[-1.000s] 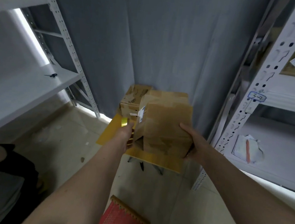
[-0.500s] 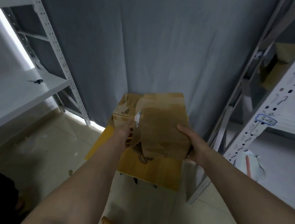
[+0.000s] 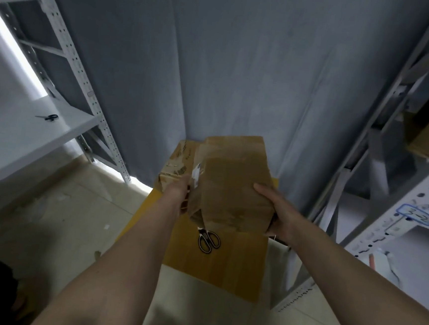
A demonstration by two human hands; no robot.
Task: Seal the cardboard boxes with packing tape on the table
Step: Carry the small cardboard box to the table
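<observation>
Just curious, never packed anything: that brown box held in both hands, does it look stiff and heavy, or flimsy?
The cardboard box looks fairly light: the left hand and right hand hold it by its sides, above the table. Its creased, taped faces suggest worn card that may give under pressure. Glossy tape could be a little slippery.

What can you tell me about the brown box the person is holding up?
The cardboard box is plain brown, creased and worn, with shiny strips of clear tape across its faces and a small white label on its left side. It is tilted and held above the yellow table. The left hand grips its left side and the right hand its right lower corner.
</observation>
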